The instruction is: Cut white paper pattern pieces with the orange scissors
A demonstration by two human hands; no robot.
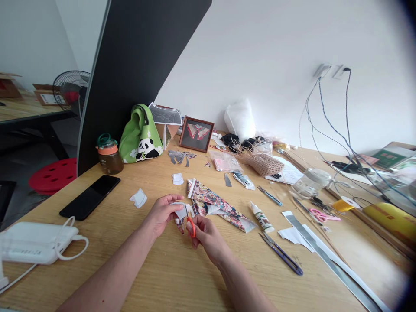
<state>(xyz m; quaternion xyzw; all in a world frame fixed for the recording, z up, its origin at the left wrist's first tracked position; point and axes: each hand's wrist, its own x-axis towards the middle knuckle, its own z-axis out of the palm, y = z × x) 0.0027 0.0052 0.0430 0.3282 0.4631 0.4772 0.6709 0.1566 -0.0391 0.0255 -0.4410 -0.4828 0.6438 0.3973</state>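
My left hand (164, 214) pinches a small white-backed piece of patterned fabric (179, 212) between thumb and fingers. Orange-handled scissors (191, 227) are in my right hand (206, 238), their blades pointing up and away at the edge of that piece. A scrap of floral print hangs below the blades. Just beyond my hands lies a folded floral fabric (219, 203), white on its inner side. Two cut white pieces rest nearby: one piece (139, 198) to the left, another piece (177, 178) farther back.
Right of my hands are a glue bottle (262, 218), thread snips (282, 254), a craft knife (270, 196) and a steel ruler (325, 251). A phone (91, 197), a white power bank (40, 242) and a drink bottle (109, 156) stand at left. Behind are a green panda bag (139, 138) and a framed picture (196, 133).
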